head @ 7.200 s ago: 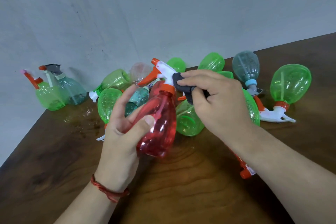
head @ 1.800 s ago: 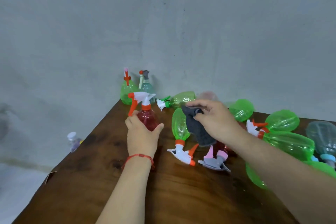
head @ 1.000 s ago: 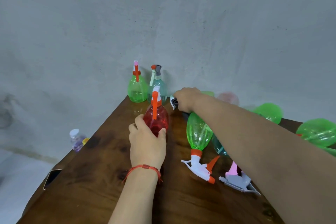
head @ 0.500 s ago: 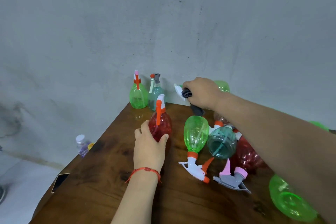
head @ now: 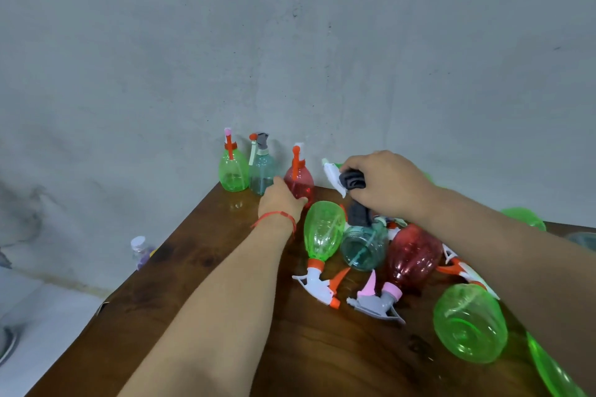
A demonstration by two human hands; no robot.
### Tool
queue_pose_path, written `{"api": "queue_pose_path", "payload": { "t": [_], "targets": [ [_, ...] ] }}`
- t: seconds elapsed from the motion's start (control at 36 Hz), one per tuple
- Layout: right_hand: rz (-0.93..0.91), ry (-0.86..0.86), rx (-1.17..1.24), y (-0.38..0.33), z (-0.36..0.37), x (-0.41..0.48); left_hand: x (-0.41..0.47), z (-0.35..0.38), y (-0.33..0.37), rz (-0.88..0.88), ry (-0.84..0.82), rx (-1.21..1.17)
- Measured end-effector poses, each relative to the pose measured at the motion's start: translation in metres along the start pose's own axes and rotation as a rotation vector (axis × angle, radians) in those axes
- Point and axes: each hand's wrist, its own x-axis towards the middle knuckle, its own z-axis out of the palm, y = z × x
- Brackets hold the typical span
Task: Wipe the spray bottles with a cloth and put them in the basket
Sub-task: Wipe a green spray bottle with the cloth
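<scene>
The left hand's fingers [head: 278, 182] curl round the belly of the upright red bottle [head: 301, 182], thumb on its near side, so the left hand [head: 280, 200] grips it. The bottle stands at the far left corner of the worktop [head: 225, 316]. It is the last in a row with an upright green bottle [head: 233, 172] and an upright teal bottle [head: 260, 172], close against the wall [head: 290, 42]. A red cord bracelet [head: 277, 219] circles that wrist.

The right hand's fingers [head: 353, 164] are closed on a dark grey cloth [head: 354, 180], bunched against the white spray head [head: 332, 175] of a bottle held above the worktop. The right hand [head: 390, 185] hides that bottle's body, apart from slivers of green. A tail of the cloth hangs down to the bottles below.

Under the right arm, three bottles lie side by side with their triggers toward the near edge:
- a lying green bottle [head: 324, 229]
- a lying teal bottle [head: 364, 246]
- a lying red bottle [head: 412, 255] with a pink collar and a grey trigger

Nearer the right edge lies a second green bottle [head: 469, 322], base toward the camera.

Beyond the worktop's left edge, lower down, stands a small white-capped bottle [head: 140, 250]
</scene>
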Motion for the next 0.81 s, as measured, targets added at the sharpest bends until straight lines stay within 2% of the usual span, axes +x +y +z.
{"api": "queue_pose_path", "payload": {
  "t": [0.31,0.5,0.56,0.61,0.67,0.81],
  "targets": [
    [0.061,0.017,0.085,0.009,-0.004,-0.037,0.014,0.010,0.008,-0.051,0.057,-0.157],
    [0.090,0.114,0.151,0.005,-0.033,-0.055,-0.034,-0.014,-0.001,0.102,0.059,-0.391],
    [0.110,0.166,0.230,0.004,-0.043,-0.063,-0.062,-0.020,0.003,0.206,-0.007,-0.582],
    [0.133,0.215,0.329,0.001,-0.050,-0.072,-0.092,-0.021,0.014,0.323,-0.230,-0.734],
    [0.147,0.212,0.373,-0.005,-0.051,-0.083,-0.119,-0.016,0.034,0.424,-0.419,-0.776],
    [0.197,0.154,0.409,-0.019,-0.040,-0.114,-0.160,-0.010,0.062,0.527,-0.374,-0.861]
  ]
}}
